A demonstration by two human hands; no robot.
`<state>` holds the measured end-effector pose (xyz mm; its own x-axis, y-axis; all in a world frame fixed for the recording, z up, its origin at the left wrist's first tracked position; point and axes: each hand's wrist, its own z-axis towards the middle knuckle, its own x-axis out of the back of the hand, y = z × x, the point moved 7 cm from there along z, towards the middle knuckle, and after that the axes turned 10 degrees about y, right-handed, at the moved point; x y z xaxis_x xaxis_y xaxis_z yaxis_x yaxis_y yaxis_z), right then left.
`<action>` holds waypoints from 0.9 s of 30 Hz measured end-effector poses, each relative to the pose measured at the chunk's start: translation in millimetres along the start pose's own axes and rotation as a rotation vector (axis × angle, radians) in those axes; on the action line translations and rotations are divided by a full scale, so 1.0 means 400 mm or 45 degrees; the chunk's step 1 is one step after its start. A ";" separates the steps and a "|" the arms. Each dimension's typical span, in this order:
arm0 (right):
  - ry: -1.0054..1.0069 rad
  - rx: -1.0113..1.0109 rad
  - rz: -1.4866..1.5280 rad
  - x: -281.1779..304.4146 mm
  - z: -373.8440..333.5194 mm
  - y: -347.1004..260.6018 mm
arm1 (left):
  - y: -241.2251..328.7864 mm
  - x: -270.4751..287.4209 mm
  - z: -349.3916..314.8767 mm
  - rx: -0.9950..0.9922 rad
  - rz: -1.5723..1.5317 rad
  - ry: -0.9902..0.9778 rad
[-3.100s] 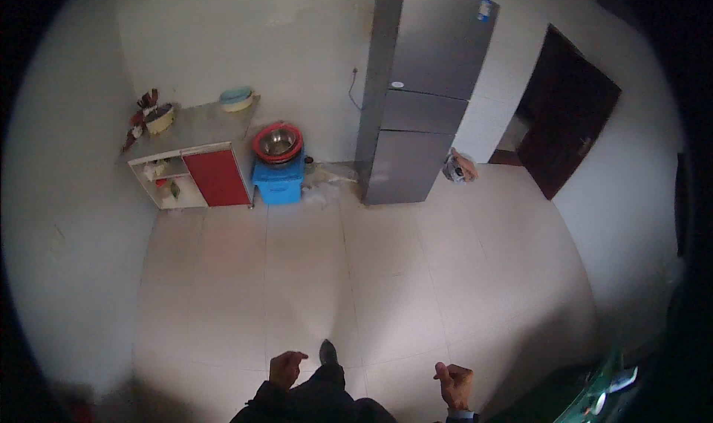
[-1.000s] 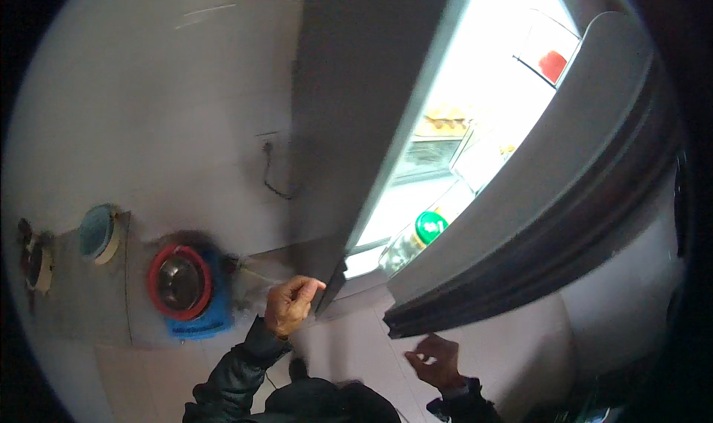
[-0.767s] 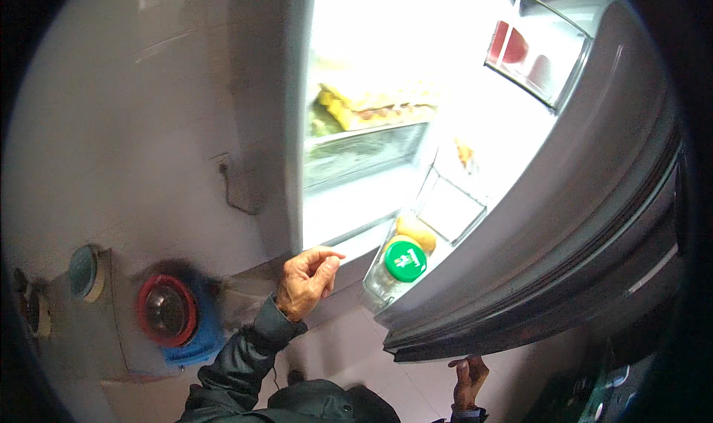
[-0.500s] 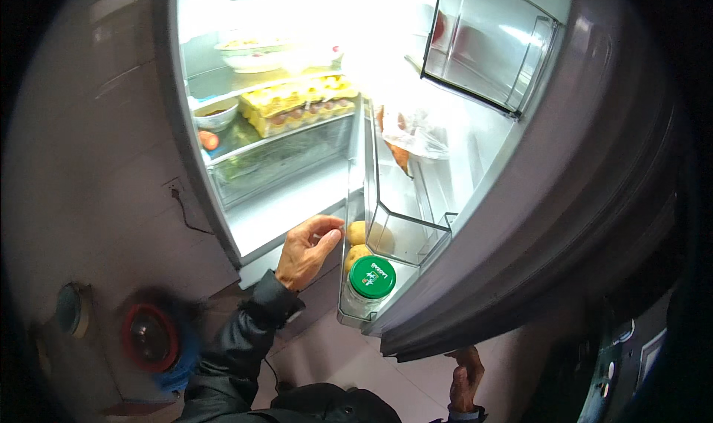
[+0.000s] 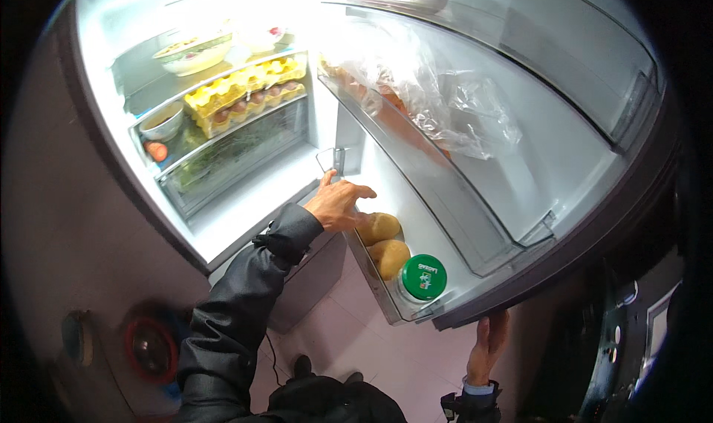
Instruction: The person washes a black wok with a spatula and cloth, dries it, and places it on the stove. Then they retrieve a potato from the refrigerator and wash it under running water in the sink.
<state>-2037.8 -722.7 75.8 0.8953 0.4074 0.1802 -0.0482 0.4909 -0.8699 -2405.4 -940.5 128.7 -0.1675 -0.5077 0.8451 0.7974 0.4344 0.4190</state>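
The left hand [image 5: 340, 204] is reaching over the lower door shelf [image 5: 380, 298], its thumb and fingers spreading apart and holding nothing; they are hovering by the nearer of some round tan items [image 5: 390, 259], though I cannot tell whether they are touching. Those items are sitting in the shelf beside a green-lidded jar [image 5: 423, 277]. The right hand [image 5: 484, 354] is stretching its fingers up to the lower edge of the fridge door [image 5: 568, 174], which is hiding the fingertips, so I cannot tell whether they are gripping. Above, a clear plastic bag [image 5: 479, 115] is lying in the next door shelf [image 5: 471, 200]. Inside, a yellow egg carton [image 5: 245, 81] is resting above a clear drawer [image 5: 245, 148].
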 end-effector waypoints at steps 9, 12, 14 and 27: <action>0.087 0.002 -0.046 0.015 0.129 0.109 | 0.020 -0.114 0.139 -0.056 0.223 -0.497; 0.098 0.002 -0.090 0.016 0.153 0.130 | 0.018 -0.119 0.159 -0.012 0.109 -0.507; 0.117 0.030 -0.083 0.011 0.162 0.141 | 0.021 -0.127 0.160 -0.023 0.079 -0.571; 0.061 -0.003 0.078 -0.081 0.162 0.208 | -0.043 -0.157 0.133 0.132 0.085 -0.654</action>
<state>-2099.6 -645.1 27.3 0.9110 0.3990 0.1045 -0.1025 0.4644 -0.8797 -2439.6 -876.4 85.9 -0.4019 -0.0577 0.9138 0.7585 0.5380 0.3676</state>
